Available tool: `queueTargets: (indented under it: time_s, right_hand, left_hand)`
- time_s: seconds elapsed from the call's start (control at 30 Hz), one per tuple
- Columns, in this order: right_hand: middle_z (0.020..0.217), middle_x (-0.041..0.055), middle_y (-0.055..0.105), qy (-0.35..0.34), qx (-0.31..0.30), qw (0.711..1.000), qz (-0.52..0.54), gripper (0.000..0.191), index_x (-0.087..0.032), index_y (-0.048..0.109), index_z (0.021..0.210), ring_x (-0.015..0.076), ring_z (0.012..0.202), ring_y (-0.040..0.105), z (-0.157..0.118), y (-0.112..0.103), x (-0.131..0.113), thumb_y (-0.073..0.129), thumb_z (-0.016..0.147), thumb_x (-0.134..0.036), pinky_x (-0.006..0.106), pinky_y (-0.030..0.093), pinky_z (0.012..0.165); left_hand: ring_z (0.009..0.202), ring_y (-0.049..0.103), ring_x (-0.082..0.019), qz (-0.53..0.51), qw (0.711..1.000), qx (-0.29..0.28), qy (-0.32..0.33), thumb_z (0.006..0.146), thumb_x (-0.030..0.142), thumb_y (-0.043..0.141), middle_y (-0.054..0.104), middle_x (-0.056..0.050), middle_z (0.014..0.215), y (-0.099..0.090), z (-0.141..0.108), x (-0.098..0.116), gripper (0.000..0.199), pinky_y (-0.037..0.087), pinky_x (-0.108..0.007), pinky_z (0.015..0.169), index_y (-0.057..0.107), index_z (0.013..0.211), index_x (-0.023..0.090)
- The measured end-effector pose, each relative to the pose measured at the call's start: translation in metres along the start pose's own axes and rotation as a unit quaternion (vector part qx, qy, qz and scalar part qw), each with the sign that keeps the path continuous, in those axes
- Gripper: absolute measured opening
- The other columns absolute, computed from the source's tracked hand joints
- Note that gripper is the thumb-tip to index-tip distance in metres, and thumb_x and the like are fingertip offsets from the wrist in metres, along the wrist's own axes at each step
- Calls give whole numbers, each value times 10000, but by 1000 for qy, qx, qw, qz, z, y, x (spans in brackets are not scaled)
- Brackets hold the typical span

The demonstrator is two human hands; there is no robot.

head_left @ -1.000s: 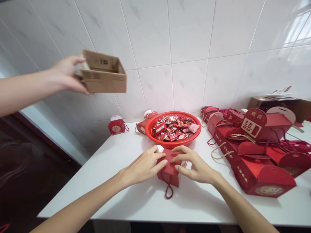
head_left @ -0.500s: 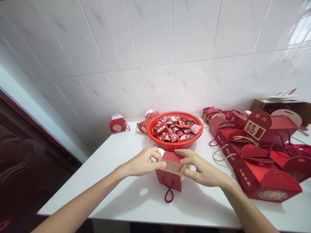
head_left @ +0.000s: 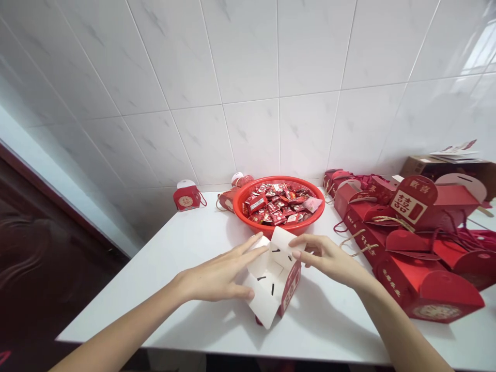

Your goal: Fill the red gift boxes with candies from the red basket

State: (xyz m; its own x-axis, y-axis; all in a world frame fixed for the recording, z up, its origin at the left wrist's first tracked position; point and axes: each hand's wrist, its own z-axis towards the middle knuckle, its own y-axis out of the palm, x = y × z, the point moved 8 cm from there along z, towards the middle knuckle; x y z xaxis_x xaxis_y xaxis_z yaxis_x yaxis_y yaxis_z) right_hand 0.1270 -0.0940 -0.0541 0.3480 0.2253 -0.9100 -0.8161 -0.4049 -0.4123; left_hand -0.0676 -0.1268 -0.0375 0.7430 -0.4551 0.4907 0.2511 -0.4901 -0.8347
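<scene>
A small red box (head_left: 291, 289) with a white inside stands on the white table, its top flaps spread apart. Dark slits or cord ends show on the inner walls. My left hand (head_left: 228, 269) is at the box's left side, fingers spread, thumb by the front flap. My right hand (head_left: 320, 253) pinches the edge of the raised white back flap (head_left: 282, 241) between thumb and fingers. Just behind the box, a red plastic basket (head_left: 279, 231) is full of red-wrapped sweets (head_left: 277, 206).
Several closed red boxes (head_left: 430, 289) with cords crowd the right side of the table (head_left: 186, 330). A small red box (head_left: 186, 197) stands at the back left, another (head_left: 228, 198) beside the basket. A cardboard box (head_left: 416, 166) is at the far right; a tiled wall rises behind.
The box's top flaps have been opened outward, and its white inside now shows. My left hand has spread its fingers. My right hand has taken hold of the back flap.
</scene>
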Motion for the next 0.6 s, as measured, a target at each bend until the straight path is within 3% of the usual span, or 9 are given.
queueTargets:
  time_s: [0.07,0.17,0.27,0.33,0.4,0.47,0.53,0.6]
  right_hand:
    - [869,73,712,19,-13,999,38,436,-174,641,897,197,762,670,3,0,8,613,841,-606,310,536,703]
    - [726,29,668,73,-32,996,48,449,-194,529,819,171,644,659,4,3,20,648,802,-626,272,500,607]
    - [694,24,658,102,-60,993,16,472,-199,486,805,163,590,655,0,6,22,628,814,-650,258,484,562]
    - [745,37,668,110,-106,988,7,490,-195,504,830,164,598,657,-4,11,21,616,814,-672,260,495,552]
    - [836,50,674,101,-145,984,6,502,-190,530,853,164,632,665,-7,12,17,602,817,-686,264,505,561]
    - [874,53,660,69,-137,988,-5,501,-184,546,823,169,689,669,-5,5,10,575,835,-683,268,509,601]
    - [825,44,634,30,-84,996,-31,495,-181,546,758,174,723,650,-1,-9,2,559,849,-668,277,501,638]
    - [733,27,594,-6,-17,998,-54,482,-186,529,701,170,701,604,5,-23,-7,555,857,-642,287,481,638]
  left_hand:
    - [1551,116,-350,-4,1000,-12,-1,863,501,660,34,-49,1700,3,2,-4,913,239,-468,1220,157,1607,339]
    - [1541,175,-345,-18,999,-39,-1,826,541,696,92,-61,1693,3,6,-11,957,260,-443,1213,178,1603,331]
    - [1519,253,-350,-4,998,-65,9,748,534,777,188,-60,1678,-9,8,-7,976,287,-444,1195,289,1573,348]
    - [1468,369,-348,20,997,-66,23,743,519,788,317,-68,1640,-25,10,2,861,345,-425,1153,440,1508,333]
    - [1351,525,-310,36,998,-36,48,824,492,719,518,-72,1523,-46,14,15,624,426,-373,1066,583,1400,295]
    - [1195,636,-257,52,996,29,69,915,409,614,681,-66,1332,-68,26,24,400,471,-329,976,677,1275,249]
    - [1116,664,-244,89,988,107,68,925,297,573,729,-76,1219,-86,44,24,308,480,-334,950,719,1179,203]
    - [1155,643,-263,141,977,144,69,880,194,588,705,-100,1255,-91,69,19,351,469,-367,985,700,1213,187]
